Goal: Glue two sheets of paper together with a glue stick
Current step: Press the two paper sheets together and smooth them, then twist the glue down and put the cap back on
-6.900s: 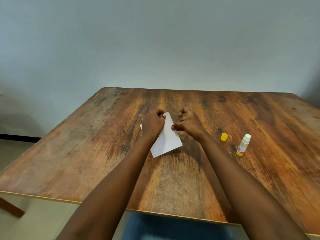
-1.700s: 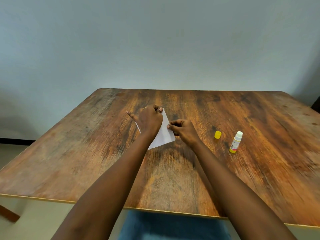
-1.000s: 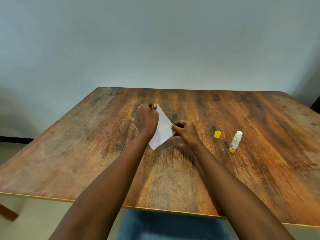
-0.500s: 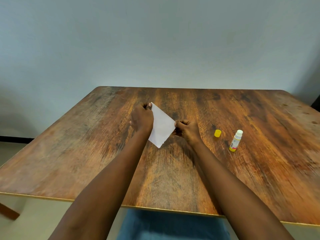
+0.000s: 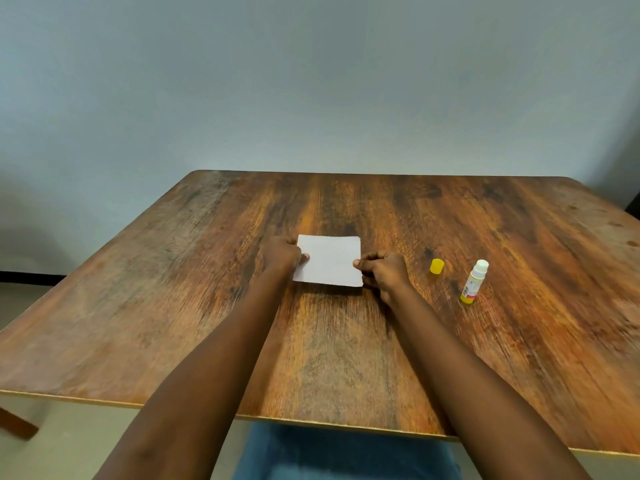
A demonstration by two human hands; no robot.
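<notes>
A small white paper (image 5: 329, 259) is held square to me, just above the wooden table (image 5: 346, 358) near its middle. My left hand (image 5: 282, 252) pinches its left edge with the thumb on top. My right hand (image 5: 382, 271) pinches its right edge the same way. Only one white surface shows; I cannot tell whether a second sheet lies under it. The glue stick (image 5: 473, 281) stands upright and uncapped to the right, white body with a yellow base. Its yellow cap (image 5: 437, 266) rests on the table between my right hand and the stick.
A plain grey wall rises behind the table's far edge. The near table edge (image 5: 311, 422) runs above my lap in blue trousers. A dark object shows at the far right edge of the view (image 5: 635, 206).
The paper, earlier tilted with a corner pointing down, has been turned level and square to me. Both hands have shifted to its left and right edges. Glue stick and cap have stayed put.
</notes>
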